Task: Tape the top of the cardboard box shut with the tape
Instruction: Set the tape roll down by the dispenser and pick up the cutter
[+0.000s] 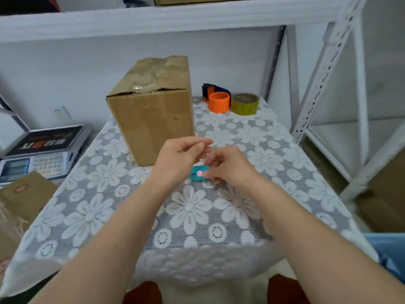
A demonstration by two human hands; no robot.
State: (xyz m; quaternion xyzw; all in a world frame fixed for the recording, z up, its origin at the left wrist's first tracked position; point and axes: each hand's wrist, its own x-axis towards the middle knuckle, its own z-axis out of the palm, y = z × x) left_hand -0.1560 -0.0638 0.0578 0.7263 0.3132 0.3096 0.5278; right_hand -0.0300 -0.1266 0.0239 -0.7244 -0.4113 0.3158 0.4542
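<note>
Lace-covered desk (219,216): the cardboard box (151,119) stands upright, tape (245,104) well behind. Left hand (182,159) curled, maybe pinching something; right hand (228,167) grips a teal cutter (198,174). Light stiff roll, best held by its rim.

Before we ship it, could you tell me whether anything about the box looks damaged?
Yes: the cardboard box has a crumpled top, with creased flaps and wrinkled tape bunched along the seam, which gapes at the front edge.
</note>
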